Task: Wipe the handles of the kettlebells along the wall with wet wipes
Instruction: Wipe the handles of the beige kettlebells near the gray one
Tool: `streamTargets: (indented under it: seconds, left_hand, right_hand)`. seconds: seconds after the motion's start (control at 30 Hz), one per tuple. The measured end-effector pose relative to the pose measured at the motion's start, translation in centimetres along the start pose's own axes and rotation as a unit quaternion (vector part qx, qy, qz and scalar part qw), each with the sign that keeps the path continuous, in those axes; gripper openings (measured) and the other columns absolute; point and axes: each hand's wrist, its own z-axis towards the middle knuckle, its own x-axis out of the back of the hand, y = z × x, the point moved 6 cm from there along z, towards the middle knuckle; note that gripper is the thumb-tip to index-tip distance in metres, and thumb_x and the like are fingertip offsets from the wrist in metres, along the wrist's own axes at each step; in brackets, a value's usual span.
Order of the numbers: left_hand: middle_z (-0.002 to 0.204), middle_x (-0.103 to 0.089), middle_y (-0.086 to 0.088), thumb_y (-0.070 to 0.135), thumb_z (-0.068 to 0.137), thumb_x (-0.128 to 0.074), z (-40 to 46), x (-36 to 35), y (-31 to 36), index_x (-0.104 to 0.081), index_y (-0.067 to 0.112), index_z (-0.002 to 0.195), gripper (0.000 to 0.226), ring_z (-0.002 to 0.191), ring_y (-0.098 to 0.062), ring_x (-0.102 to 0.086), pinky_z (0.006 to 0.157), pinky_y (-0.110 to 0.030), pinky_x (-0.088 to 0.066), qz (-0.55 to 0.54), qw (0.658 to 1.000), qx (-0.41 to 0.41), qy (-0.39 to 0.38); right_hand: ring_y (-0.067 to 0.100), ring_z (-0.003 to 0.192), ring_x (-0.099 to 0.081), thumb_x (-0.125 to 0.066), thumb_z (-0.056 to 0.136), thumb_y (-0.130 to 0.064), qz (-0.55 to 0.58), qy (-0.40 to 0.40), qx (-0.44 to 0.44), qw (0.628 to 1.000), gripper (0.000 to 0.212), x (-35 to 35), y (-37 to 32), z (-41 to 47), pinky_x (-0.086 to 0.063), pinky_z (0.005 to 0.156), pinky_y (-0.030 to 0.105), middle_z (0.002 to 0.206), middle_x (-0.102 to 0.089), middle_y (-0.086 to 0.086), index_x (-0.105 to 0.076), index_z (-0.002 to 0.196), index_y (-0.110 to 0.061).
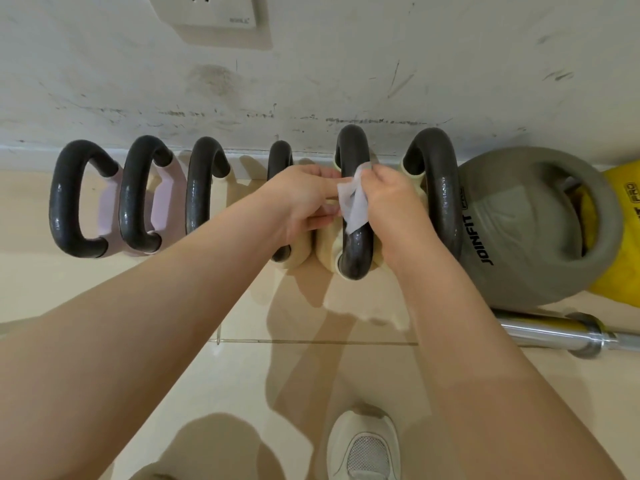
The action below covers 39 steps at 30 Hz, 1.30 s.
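A row of kettlebells stands along the wall, seen from above, with dark handles. A white wet wipe (pixel 353 204) lies over the dark handle (pixel 353 150) of a cream kettlebell near the middle. My left hand (pixel 301 202) pinches the wipe's left edge. My right hand (pixel 391 202) pinches its upper right corner beside the handle. To the left stand another cream kettlebell (pixel 280 157), a further dark handle (pixel 201 188) and two pink kettlebells (pixel 110 202).
A large grey JOINFIT kettlebell (pixel 519 230) and a yellow one (pixel 620 188) stand at the right. A chrome barbell bar (pixel 561 332) lies on the tiled floor near them. My white shoe (pixel 363 448) is at the bottom. A wall socket (pixel 214 19) sits above.
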Motion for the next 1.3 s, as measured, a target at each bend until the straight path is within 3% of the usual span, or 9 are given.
streamTargets:
  seconds: [0.1, 0.23, 0.37, 0.53, 0.63, 0.87, 1.0, 1.13, 1.3]
  left_hand:
    - [0.091, -0.065, -0.007, 0.014, 0.086, -0.064, 0.1, 0.0, 0.2, -0.057, 0.014, 0.103, 0.018, 0.081, -0.019, -0.061, 0.083, -0.032, -0.053, 0.002, 1.0, 0.007, 0.0]
    - [0.085, -0.063, -0.001, 0.019, 0.085, -0.064, 0.0, -0.1, 0.4, -0.058, 0.014, 0.106, 0.022, 0.072, -0.013, -0.057, 0.075, -0.026, -0.051, 0.024, 1.0, -0.001, -0.004]
    - [0.096, -0.063, -0.005, 0.019, 0.087, -0.063, 0.0, -0.1, 0.2, -0.059, 0.014, 0.111, 0.025, 0.079, -0.015, -0.057, 0.082, -0.028, -0.051, 0.033, 0.999, 0.001, 0.004]
    - [0.099, -0.064, -0.004, 0.021, 0.086, -0.063, 0.2, 0.2, -0.1, -0.059, 0.016, 0.107, 0.022, 0.085, -0.016, -0.061, 0.084, -0.031, -0.049, 0.02, 1.0, -0.005, 0.0]
    - [0.1, -0.067, -0.005, 0.024, 0.086, -0.064, 0.3, 0.3, -0.4, -0.061, 0.016, 0.108, 0.024, 0.09, -0.017, -0.061, 0.084, -0.031, -0.051, 0.024, 1.0, -0.009, 0.013]
    - [0.083, -0.062, -0.001, 0.039, 0.089, -0.057, -1.0, -0.4, -2.5, -0.062, 0.01, 0.107, 0.034, 0.08, -0.017, -0.056, 0.075, -0.027, -0.049, 0.008, 1.0, 0.016, -0.005]
    - [0.07, -0.061, 0.01, 0.037, 0.088, -0.058, -2.5, -1.0, -4.7, -0.059, 0.019, 0.086, 0.017, 0.071, -0.007, -0.056, 0.082, -0.028, -0.044, 0.052, 0.997, -0.02, -0.05]
    - [0.072, -0.059, 0.007, 0.032, 0.089, -0.059, -3.0, -1.2, -4.8, -0.058, 0.021, 0.077, 0.016, 0.067, -0.007, -0.052, 0.078, -0.027, -0.041, 0.085, 0.993, -0.06, -0.049]
    - [0.085, -0.066, 0.0, 0.034, 0.088, -0.06, -3.0, -1.3, -4.4, -0.064, 0.008, 0.094, 0.026, 0.078, -0.01, -0.058, 0.083, -0.025, -0.043, 0.113, 0.991, -0.066, -0.038]
  right_hand:
    - [0.009, 0.074, -0.054, -0.038, 0.098, -0.033, 0.057, -0.035, -0.031, 0.997, 0.026, -0.2, 0.1, -0.2, -0.04, 0.063, 0.024, 0.082, -0.057, -0.002, -0.057, 0.103, -0.016]
    - [0.009, 0.062, -0.048, -0.034, 0.099, -0.036, 0.054, -0.052, -0.036, 0.997, 0.034, -0.8, -1.6, 2.1, -0.044, 0.062, 0.029, 0.07, -0.048, -0.004, -0.046, 0.071, -0.02]
    - [0.006, 0.058, -0.046, -0.034, 0.099, -0.035, 0.028, -0.076, -0.025, 0.996, 0.043, -0.4, -0.5, 1.3, -0.045, 0.048, 0.015, 0.069, -0.047, -0.005, -0.055, 0.112, 0.0]
    - [0.028, 0.099, -0.058, -0.029, 0.099, -0.04, -0.026, -0.036, -0.05, 0.998, 0.047, -0.8, -2.0, 3.0, -0.047, 0.088, 0.034, 0.112, -0.061, 0.014, -0.052, 0.122, -0.006]
    - [0.037, 0.109, -0.056, -0.03, 0.099, -0.041, -0.001, -0.05, -0.023, 0.999, 0.051, -1.3, -0.8, 1.3, -0.047, 0.086, 0.038, 0.119, -0.059, 0.022, -0.052, 0.119, 0.0]
    - [-0.009, 0.067, -0.052, -0.031, 0.1, -0.033, 0.013, 0.015, 0.09, 0.996, 0.026, -0.5, 2.6, -3.2, -0.038, 0.057, 0.003, 0.077, -0.053, -0.015, -0.052, 0.098, -0.017]
    - [0.0, 0.073, -0.053, -0.037, 0.094, -0.032, -0.004, 0.023, 0.135, 0.991, 0.019, -0.8, 5.8, -6.2, -0.041, 0.063, 0.015, 0.08, -0.054, -0.013, -0.046, 0.107, -0.021]
    - [0.021, 0.104, -0.056, -0.035, 0.086, -0.04, -0.071, 0.007, 0.152, 0.986, 0.055, -1.8, 8.8, -7.1, -0.047, 0.088, 0.038, 0.11, -0.056, 0.001, -0.034, 0.135, -0.015]
    - [0.029, 0.132, -0.037, -0.027, 0.083, -0.05, -0.143, 0.02, 0.159, 0.977, 0.073, -2.0, 9.6, -6.8, -0.034, 0.105, 0.047, 0.144, -0.038, 0.013, -0.021, 0.145, -0.011]
